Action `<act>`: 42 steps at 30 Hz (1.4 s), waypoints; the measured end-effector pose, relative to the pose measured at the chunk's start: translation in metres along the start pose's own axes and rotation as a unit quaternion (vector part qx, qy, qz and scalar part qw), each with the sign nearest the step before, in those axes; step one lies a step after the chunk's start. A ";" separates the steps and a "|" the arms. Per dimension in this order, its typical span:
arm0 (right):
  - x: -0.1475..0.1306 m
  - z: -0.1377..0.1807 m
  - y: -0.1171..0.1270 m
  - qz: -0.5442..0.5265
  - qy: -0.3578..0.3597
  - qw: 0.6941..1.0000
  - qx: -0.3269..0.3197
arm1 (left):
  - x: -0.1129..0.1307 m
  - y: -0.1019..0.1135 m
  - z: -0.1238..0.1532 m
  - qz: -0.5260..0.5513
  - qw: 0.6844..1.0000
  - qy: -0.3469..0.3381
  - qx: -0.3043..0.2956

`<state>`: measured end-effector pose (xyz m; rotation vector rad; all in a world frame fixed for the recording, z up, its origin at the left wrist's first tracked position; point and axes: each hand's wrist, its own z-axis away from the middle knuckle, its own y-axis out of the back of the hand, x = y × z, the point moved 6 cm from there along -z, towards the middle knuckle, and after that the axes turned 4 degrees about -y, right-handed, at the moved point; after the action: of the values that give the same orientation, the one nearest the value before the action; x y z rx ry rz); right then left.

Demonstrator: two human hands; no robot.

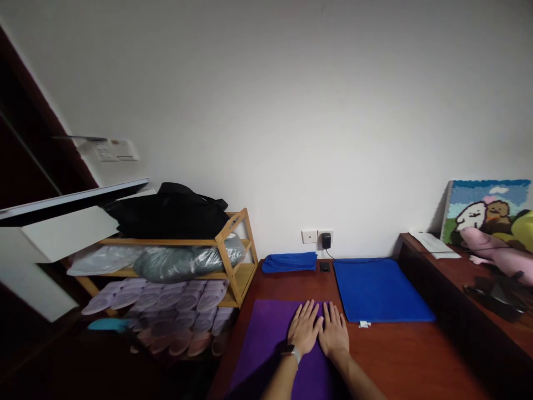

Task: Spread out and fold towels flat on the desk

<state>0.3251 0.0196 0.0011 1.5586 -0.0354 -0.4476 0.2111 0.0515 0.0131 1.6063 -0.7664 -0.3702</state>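
Head view: wooden rack (227,271), left of the fingers, bearing one black bag (175,216) on top, contents hidden; grey plastic bag (179,265) on middle shelf; slippers (212,294) in rows below. Purple cloth (264,339), flat on table (383,361), directly under the fingers, far edge just by the fingertips. Left hand (305,330) and right hand (334,333), palms down, fingers straight, slightly apart. Blue cloth (378,291), flat, right of the fingers; folded blue cloth (289,262), beyond them
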 end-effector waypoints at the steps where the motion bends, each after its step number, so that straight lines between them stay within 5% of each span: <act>1: 0.000 -0.001 0.000 0.000 0.003 1.000 -0.004 | 0.000 0.000 0.000 -0.002 1.000 0.001 -0.001; 12: 0.004 -0.004 -0.001 -0.017 0.015 1.000 -0.003 | -0.005 0.001 0.000 0.003 1.000 0.024 -0.020; 15: 0.005 -0.005 -0.004 -0.025 0.013 1.000 0.006 | -0.043 0.009 0.013 -0.020 0.995 0.093 -0.023; 19: 0.005 -0.005 -0.006 -0.022 0.011 1.000 0.012 | -0.126 0.032 0.052 -0.067 0.980 0.187 -0.013; 23: 0.005 -0.004 -0.004 -0.007 0.012 1.000 0.004 | -0.178 0.044 0.083 -0.082 0.972 0.219 -0.008; 42: 0.005 -0.003 -0.004 0.009 0.010 1.000 0.002 | -0.176 0.052 0.087 -0.090 0.972 0.216 0.027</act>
<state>0.3295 0.0216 -0.0043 1.5652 -0.0353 -0.4183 0.0142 0.1008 0.0141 1.7326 -0.3016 -0.1176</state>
